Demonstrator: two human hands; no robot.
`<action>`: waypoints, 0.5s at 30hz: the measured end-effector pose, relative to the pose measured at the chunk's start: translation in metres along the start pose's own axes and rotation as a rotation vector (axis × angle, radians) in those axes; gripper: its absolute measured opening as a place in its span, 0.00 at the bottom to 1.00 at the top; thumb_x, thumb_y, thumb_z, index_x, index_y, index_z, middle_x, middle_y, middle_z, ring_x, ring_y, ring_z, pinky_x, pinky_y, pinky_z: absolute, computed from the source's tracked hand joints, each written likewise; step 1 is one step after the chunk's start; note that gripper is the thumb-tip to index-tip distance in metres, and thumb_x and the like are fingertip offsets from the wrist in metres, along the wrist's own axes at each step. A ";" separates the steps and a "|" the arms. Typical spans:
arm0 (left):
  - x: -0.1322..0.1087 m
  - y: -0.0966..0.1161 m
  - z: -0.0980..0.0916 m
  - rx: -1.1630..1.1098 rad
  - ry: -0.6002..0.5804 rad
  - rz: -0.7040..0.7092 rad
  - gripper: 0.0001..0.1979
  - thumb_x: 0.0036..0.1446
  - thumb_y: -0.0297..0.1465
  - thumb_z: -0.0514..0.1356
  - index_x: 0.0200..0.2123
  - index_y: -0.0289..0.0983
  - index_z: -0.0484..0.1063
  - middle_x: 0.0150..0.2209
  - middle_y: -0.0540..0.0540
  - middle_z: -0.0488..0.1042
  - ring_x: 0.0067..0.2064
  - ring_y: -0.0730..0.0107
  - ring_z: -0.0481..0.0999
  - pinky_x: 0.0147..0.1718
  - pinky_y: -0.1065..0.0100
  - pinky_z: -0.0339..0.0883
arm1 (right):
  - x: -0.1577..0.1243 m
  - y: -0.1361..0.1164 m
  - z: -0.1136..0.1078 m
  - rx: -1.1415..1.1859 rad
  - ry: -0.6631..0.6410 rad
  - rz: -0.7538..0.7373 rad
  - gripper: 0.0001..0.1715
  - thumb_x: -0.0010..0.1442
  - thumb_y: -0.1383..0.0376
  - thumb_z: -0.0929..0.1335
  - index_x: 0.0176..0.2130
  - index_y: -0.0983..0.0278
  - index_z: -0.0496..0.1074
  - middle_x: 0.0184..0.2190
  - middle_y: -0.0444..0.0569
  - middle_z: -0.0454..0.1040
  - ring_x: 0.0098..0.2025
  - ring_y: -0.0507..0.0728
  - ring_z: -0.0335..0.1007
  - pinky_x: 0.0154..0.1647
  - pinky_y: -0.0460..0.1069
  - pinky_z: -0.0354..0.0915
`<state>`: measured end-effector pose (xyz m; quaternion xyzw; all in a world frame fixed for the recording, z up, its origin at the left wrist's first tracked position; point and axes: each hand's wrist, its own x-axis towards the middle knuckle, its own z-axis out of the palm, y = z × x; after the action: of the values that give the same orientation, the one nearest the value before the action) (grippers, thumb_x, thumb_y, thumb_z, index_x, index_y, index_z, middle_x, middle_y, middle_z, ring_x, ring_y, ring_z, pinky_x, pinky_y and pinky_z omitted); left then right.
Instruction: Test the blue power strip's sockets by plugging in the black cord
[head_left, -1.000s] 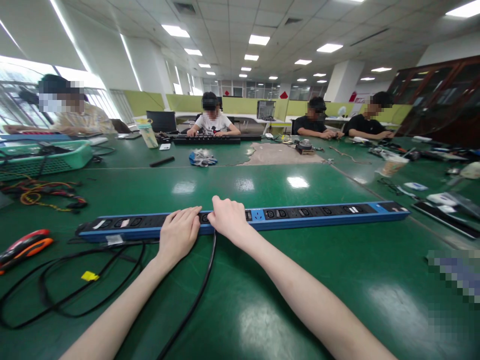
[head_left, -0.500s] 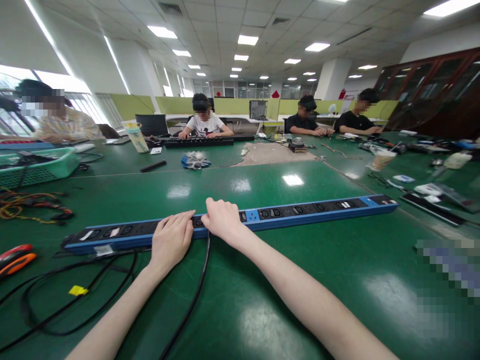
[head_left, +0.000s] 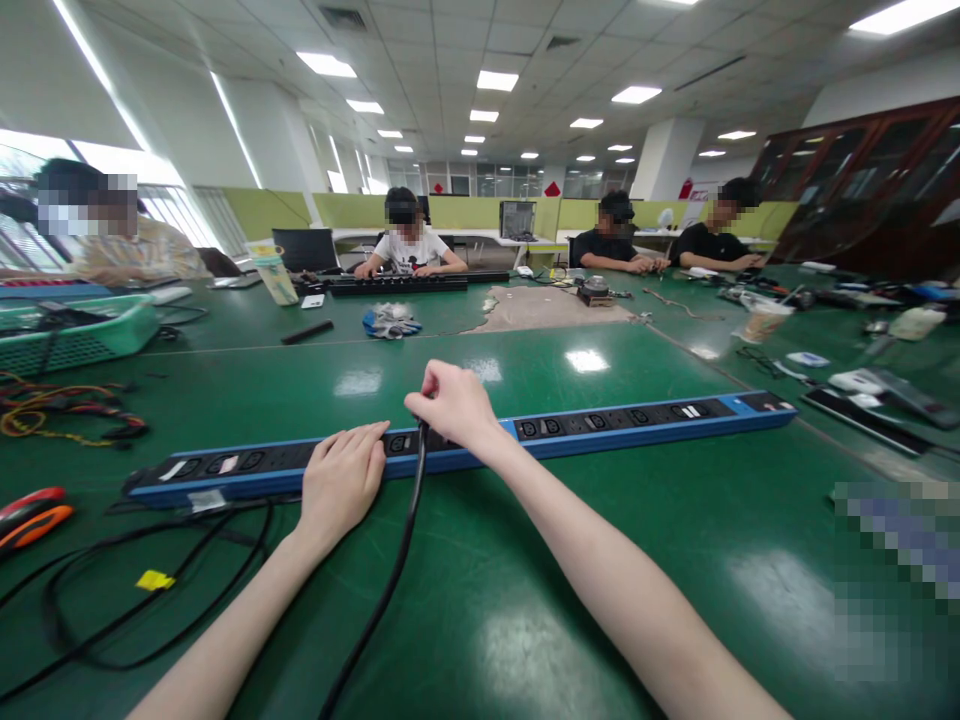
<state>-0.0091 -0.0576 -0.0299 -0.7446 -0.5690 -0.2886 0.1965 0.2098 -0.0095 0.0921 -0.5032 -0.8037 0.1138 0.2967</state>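
Note:
A long blue-and-black power strip [head_left: 637, 418] with rows of sockets lies across the green table. My left hand [head_left: 343, 472] lies over the strip left of its middle, its fingers wrapped across the top and holding it. Just above the strip, my right hand [head_left: 454, 405] is closed in a pinch on the end of a black power cord [head_left: 405, 540]. The plug itself is mostly hidden by my fingers. From that hand the cord hangs down over the strip's near edge and runs toward me. Sockets show between the two hands.
Looped black cables [head_left: 154, 640] with a yellow tag lie at the left, near red-and-orange tool handles [head_left: 34, 518]. A green basket [head_left: 112, 335] and coloured wires [head_left: 64, 415] are farther left. Gloves [head_left: 391, 320] lie beyond the strip. Several people sit across the table.
My right hand has risen from the strip, lifting the cord's end with it. More sockets now show between my hands. My left hand stays in place on the strip.

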 end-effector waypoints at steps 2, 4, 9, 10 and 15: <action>0.000 0.000 0.000 -0.001 0.001 -0.001 0.22 0.73 0.34 0.49 0.63 0.41 0.74 0.60 0.42 0.80 0.61 0.53 0.78 0.63 0.51 0.62 | 0.004 0.002 -0.030 0.063 0.095 -0.049 0.14 0.66 0.53 0.66 0.41 0.60 0.72 0.37 0.45 0.80 0.39 0.56 0.75 0.39 0.47 0.63; 0.000 0.000 -0.001 -0.002 0.000 0.002 0.22 0.74 0.34 0.49 0.63 0.41 0.74 0.61 0.42 0.80 0.61 0.54 0.78 0.64 0.51 0.62 | 0.004 0.009 -0.062 0.078 0.162 -0.062 0.14 0.66 0.54 0.65 0.42 0.61 0.73 0.34 0.45 0.78 0.37 0.55 0.74 0.38 0.47 0.62; -0.001 -0.003 -0.002 0.003 -0.002 0.005 0.22 0.74 0.34 0.49 0.63 0.39 0.75 0.61 0.42 0.79 0.61 0.55 0.78 0.65 0.51 0.61 | -0.020 0.058 -0.120 0.120 0.226 -0.040 0.09 0.60 0.58 0.70 0.36 0.61 0.70 0.27 0.44 0.75 0.29 0.53 0.69 0.32 0.46 0.57; -0.001 -0.003 -0.001 0.003 -0.003 0.004 0.22 0.74 0.34 0.49 0.63 0.39 0.75 0.61 0.42 0.80 0.61 0.55 0.78 0.65 0.52 0.61 | -0.025 0.071 -0.125 0.127 0.206 -0.034 0.09 0.59 0.59 0.70 0.35 0.61 0.69 0.26 0.43 0.75 0.28 0.53 0.68 0.31 0.46 0.56; -0.001 -0.005 0.003 -0.002 -0.005 -0.005 0.23 0.74 0.36 0.50 0.64 0.40 0.75 0.61 0.42 0.80 0.61 0.54 0.78 0.65 0.51 0.61 | -0.041 0.124 -0.119 0.170 0.004 0.039 0.10 0.59 0.59 0.70 0.32 0.61 0.67 0.23 0.42 0.74 0.25 0.53 0.68 0.27 0.45 0.55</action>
<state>-0.0134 -0.0555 -0.0330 -0.7440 -0.5712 -0.2876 0.1936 0.3848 -0.0011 0.1131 -0.4919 -0.7807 0.1862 0.3375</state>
